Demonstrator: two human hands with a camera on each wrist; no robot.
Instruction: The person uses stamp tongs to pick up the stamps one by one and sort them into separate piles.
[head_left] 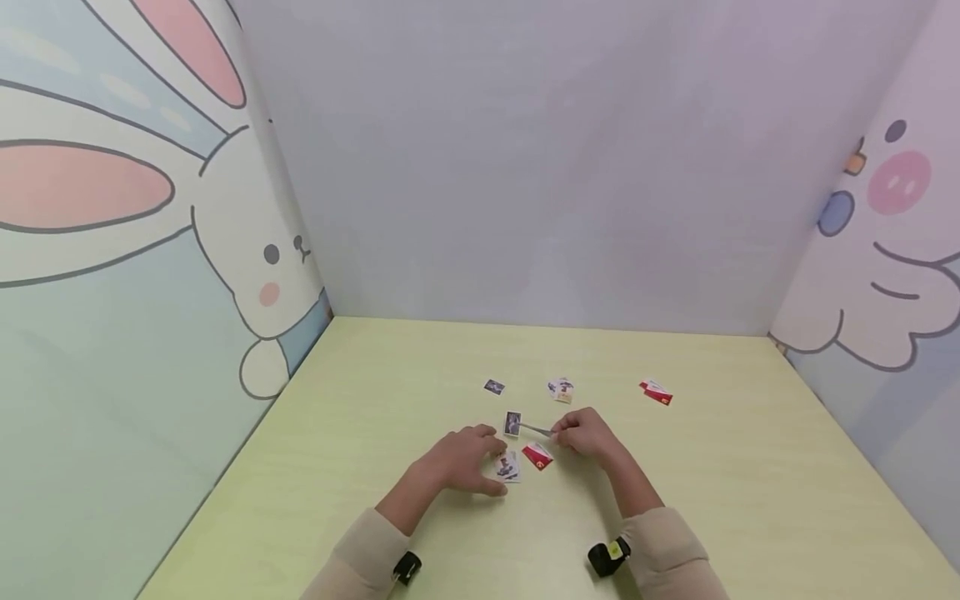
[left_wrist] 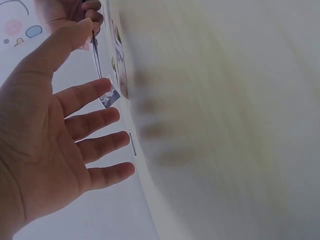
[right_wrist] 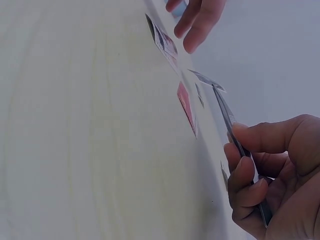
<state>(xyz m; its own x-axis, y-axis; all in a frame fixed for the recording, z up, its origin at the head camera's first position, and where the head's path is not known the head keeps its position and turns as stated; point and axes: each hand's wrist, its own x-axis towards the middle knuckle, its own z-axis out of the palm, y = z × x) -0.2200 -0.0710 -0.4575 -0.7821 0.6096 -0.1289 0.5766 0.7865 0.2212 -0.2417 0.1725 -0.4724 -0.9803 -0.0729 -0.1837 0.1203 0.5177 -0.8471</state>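
My right hand (head_left: 585, 432) pinches a pair of metal tweezers (right_wrist: 230, 120) between thumb and fingers. The tweezers' tips meet the edge of a small dark picture card (head_left: 512, 423) with a pale border. In the right wrist view that card looks raised from the table, tilted. My left hand (head_left: 465, 462) hovers with spread fingers and holds nothing, as the left wrist view shows. Close by its fingers and thumb lies a small pile of white picture cards (head_left: 510, 468), partly covered by the hand in the head view. Between the hands rests a red-and-white card (head_left: 537, 456).
Farther back on the pale yellow table (head_left: 750, 467) lie another dark card (head_left: 494, 387), a few overlapping white cards (head_left: 562, 389) and red cards (head_left: 657, 392). Walls with cartoon animals stand left and right, and a plain pale wall (head_left: 525, 167) closes the back.
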